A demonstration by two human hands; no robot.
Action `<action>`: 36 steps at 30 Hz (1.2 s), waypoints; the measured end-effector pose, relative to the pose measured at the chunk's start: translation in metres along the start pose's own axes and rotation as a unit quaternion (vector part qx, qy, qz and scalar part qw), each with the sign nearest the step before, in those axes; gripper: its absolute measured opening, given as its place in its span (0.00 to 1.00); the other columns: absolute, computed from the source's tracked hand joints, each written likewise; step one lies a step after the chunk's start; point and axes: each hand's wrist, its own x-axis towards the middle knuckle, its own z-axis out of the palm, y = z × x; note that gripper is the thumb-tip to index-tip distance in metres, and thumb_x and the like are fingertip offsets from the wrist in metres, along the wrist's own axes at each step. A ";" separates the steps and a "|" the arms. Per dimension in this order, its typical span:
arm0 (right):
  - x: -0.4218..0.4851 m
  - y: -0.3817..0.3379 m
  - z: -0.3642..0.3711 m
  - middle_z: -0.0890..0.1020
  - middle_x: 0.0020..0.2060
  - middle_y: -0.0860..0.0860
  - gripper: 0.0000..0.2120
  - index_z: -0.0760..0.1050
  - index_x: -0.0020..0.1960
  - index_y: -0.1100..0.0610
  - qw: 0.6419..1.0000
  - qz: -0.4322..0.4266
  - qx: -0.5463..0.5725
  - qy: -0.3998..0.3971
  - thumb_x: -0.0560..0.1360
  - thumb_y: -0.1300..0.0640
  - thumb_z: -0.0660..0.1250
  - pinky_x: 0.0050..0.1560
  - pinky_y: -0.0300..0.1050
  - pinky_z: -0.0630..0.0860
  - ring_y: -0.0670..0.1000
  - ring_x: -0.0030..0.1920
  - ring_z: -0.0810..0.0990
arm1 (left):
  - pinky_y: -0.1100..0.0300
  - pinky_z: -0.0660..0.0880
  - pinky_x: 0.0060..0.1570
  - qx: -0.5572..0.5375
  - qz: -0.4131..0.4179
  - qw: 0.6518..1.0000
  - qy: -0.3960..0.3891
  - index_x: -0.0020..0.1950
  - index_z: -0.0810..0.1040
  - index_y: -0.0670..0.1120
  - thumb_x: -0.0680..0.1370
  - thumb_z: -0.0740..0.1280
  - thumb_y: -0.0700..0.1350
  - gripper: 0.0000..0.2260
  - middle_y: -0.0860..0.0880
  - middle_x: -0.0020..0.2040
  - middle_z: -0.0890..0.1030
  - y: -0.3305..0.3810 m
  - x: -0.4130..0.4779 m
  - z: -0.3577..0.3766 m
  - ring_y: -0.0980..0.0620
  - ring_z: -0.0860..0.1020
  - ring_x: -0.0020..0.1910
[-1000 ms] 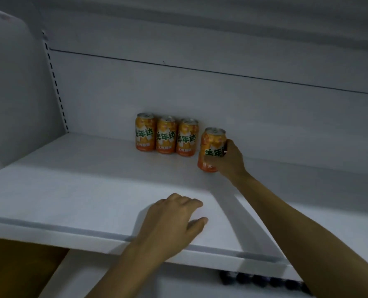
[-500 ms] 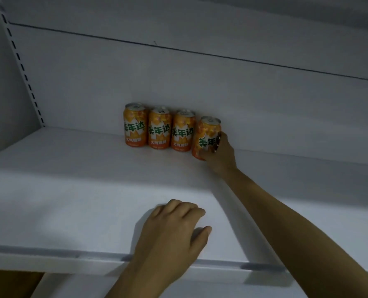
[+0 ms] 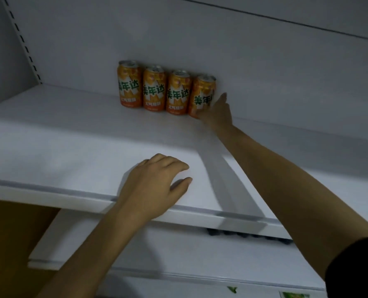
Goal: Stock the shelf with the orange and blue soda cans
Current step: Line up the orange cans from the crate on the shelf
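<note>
Four cans (image 3: 153, 91) in a row at the back of the shelf (image 3: 60, 143).
They stand upright, side by side, against the back wall (image 3: 264, 72). The right hand (image 3: 218, 114) touches the right side of the end can (image 3: 201, 94). The left hand (image 3: 155, 186) rests near the shelf's front edge, well before the row.

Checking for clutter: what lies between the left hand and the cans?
Only bare white shelf between the left hand and the four orange cans, seen in the head view.
</note>
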 end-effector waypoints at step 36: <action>-0.549 0.228 0.156 0.73 0.62 0.56 0.25 0.63 0.71 0.57 0.672 -0.210 -0.268 -0.658 0.77 0.50 0.64 0.58 0.50 0.74 0.57 0.61 0.74 | 0.52 0.70 0.60 -0.011 -0.663 0.722 -0.196 0.74 0.61 0.46 0.76 0.66 0.55 0.30 0.45 0.70 0.69 0.118 -0.567 0.058 0.44 0.68 0.67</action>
